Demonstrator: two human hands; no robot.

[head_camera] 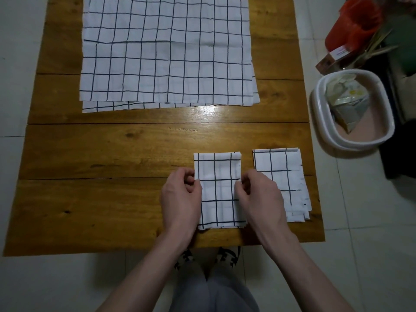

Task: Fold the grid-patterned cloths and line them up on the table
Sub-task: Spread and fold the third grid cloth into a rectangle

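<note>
both hands, the left hand [180, 194] and right hand [258, 194], pinch the side edges of the folded cloth [219, 190] near the tabletop's [112, 154] front edge; i'd square it parallel to the finished cloth [281, 174] toward the front right corner.

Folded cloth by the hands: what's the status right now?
Left hand and right hand each pinch a side edge of the folded cloth. One folded cloth lies beside it. Unfolded stack waits. Nothing in the way.

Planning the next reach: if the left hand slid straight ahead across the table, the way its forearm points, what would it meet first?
Probably bare wooden table first, then the near edge of the unfolded cloth stack. The left hand now pinches the folded cloth; its exact heading is uncertain.
</note>
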